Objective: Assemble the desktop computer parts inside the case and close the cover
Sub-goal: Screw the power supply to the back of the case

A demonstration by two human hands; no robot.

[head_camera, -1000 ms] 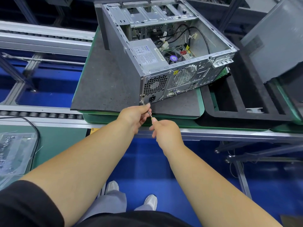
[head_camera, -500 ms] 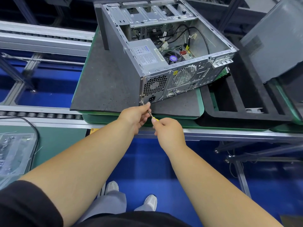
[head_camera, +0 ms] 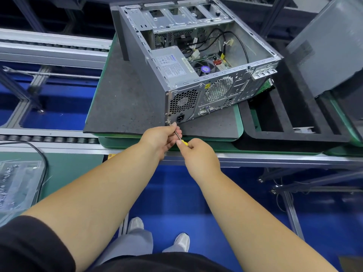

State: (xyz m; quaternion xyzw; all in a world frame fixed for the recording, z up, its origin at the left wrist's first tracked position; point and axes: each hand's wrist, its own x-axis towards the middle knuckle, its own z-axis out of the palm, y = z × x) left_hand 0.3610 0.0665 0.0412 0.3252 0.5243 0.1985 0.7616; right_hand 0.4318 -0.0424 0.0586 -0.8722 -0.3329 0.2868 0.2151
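An open silver computer case (head_camera: pixel 196 61) lies on its side on a dark foam mat (head_camera: pixel 125 107), its rear panel toward me. Inside I see the power supply (head_camera: pixel 172 65), a fan and black cables. A small screwdriver (head_camera: pixel 179 136) with a yellow handle points its tip at the lower left corner of the rear panel. My right hand (head_camera: pixel 198 154) grips the handle. My left hand (head_camera: pixel 161 138) pinches the metal shaft near the tip. The grey side cover (head_camera: pixel 330 44) leans at the far right.
A black foam tray (head_camera: pixel 294 132) with compartments sits right of the mat. The aluminium conveyor rail (head_camera: pixel 255 157) runs along the front. A clear bag of screws (head_camera: pixel 17 183) and a black cable lie on the green bench at the left. Blue floor below.
Both hands stay at the case's lower rear corner. My right hand has turned slightly on the handle, so more yellow shows. The case has not moved.
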